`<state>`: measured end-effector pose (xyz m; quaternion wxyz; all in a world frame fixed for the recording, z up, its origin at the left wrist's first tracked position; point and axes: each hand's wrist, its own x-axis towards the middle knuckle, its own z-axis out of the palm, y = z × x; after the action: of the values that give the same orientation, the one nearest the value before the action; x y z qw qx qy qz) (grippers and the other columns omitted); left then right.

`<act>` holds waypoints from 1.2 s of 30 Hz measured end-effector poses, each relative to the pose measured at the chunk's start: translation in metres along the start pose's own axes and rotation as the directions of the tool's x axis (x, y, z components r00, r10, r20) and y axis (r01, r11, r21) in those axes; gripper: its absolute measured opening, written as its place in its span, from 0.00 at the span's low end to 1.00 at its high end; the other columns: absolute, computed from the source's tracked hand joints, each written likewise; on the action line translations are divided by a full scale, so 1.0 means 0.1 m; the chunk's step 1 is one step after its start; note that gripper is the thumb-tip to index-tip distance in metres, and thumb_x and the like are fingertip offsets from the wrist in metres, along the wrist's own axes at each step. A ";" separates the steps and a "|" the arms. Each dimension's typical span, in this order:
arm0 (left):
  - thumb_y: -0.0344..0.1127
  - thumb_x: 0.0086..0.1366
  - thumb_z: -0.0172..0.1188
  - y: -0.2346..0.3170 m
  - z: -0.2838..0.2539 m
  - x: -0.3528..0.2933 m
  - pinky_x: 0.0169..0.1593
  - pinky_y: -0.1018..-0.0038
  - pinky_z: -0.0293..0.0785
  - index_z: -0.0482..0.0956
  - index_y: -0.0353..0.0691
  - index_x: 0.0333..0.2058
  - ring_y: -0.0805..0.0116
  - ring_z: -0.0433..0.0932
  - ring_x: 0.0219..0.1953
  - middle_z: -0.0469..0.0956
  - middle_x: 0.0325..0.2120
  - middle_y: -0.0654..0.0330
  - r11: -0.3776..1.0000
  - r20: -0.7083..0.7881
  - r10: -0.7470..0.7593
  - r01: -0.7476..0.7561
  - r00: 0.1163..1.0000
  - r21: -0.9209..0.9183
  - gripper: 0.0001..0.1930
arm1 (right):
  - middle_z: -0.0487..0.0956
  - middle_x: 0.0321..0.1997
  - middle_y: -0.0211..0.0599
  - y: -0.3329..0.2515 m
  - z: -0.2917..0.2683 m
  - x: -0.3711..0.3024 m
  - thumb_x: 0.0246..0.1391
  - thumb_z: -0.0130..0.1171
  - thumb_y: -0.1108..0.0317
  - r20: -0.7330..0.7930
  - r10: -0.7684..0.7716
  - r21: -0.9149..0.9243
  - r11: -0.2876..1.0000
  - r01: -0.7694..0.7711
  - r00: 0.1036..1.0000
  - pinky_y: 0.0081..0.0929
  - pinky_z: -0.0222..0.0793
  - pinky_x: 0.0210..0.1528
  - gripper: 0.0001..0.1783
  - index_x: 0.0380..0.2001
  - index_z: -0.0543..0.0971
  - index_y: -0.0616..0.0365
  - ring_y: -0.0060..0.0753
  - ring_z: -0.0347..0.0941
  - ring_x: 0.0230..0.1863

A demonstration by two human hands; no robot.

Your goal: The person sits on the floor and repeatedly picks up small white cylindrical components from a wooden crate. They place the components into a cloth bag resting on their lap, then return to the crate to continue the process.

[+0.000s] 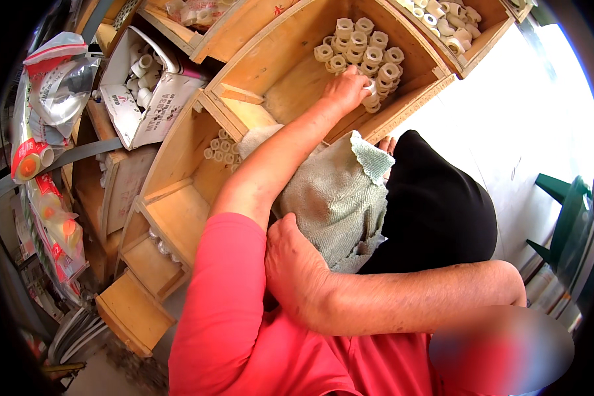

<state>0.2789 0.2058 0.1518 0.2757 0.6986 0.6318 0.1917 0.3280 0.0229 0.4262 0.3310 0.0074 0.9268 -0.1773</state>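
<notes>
My left hand (345,91) reaches into a wooden bin and pinches a white plastic pipe fitting (372,99) at the near side of a stack. The other stacked pipe fittings (358,41) have hexagonal ends and stand close together in rows. My right arm crosses my body, and my right hand (294,254) rests against a grey-green cloth (336,195) beside my left sleeve. Its fingers are mostly hidden. The cloth lies crumpled over my lap, under my left forearm.
The wooden bin (270,56) has thick board walls. A second bin of loose white fittings (452,23) stands at the far right. On the left are a cardboard box (153,105) with fittings, lower wooden compartments (185,214) and hanging plastic bags (53,99). Something green (567,211) stands at right.
</notes>
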 end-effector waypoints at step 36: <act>0.40 0.57 0.61 -2.18 -0.12 -3.76 0.25 0.72 0.72 0.81 0.37 0.31 0.69 0.76 0.23 0.79 0.23 0.59 0.292 0.413 -0.852 0.947 0.321 -0.133 0.11 | 0.78 0.33 0.32 0.08 0.24 0.33 0.48 0.51 0.67 -0.317 -0.014 -0.122 0.992 -0.027 0.948 0.26 0.66 0.44 0.09 0.31 0.78 0.56 0.31 0.73 0.40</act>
<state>0.0544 -0.1535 0.0545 0.5359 0.1713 0.8265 0.0159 0.3178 0.0186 0.3859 0.1779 0.0181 0.9772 -0.1143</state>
